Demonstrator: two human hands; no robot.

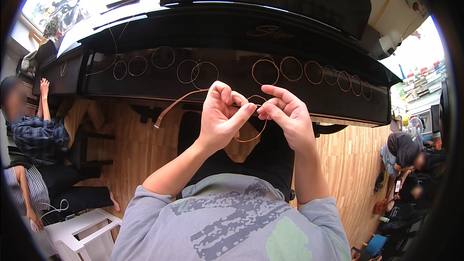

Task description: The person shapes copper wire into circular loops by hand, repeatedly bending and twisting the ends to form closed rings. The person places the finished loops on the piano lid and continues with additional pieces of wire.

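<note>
Both hands meet over the front edge of a black piano [232,34], working on a loop of thin copper-coloured wire [250,140]. My left hand [220,116] pinches the loop's left side between thumb and fingers. Opposite it, the thumb and index finger of my right hand [288,115] close on the loop's right side, other fingers raised. A narrow brown strip [176,103] with a pale square end runs out to the left from behind my left hand; whether it joins the loop is hidden. Several coppery wire rings [305,71] lie in a row on the piano to the right.
More thin wire rings [138,56] lie to the left, two overlapping. A long loose wire [116,48] curves near the piano's left end. Two people [36,135] sit at the left beside a white stool-like frame [82,241]. Others [406,150] crouch at the right on the wooden floor [348,164].
</note>
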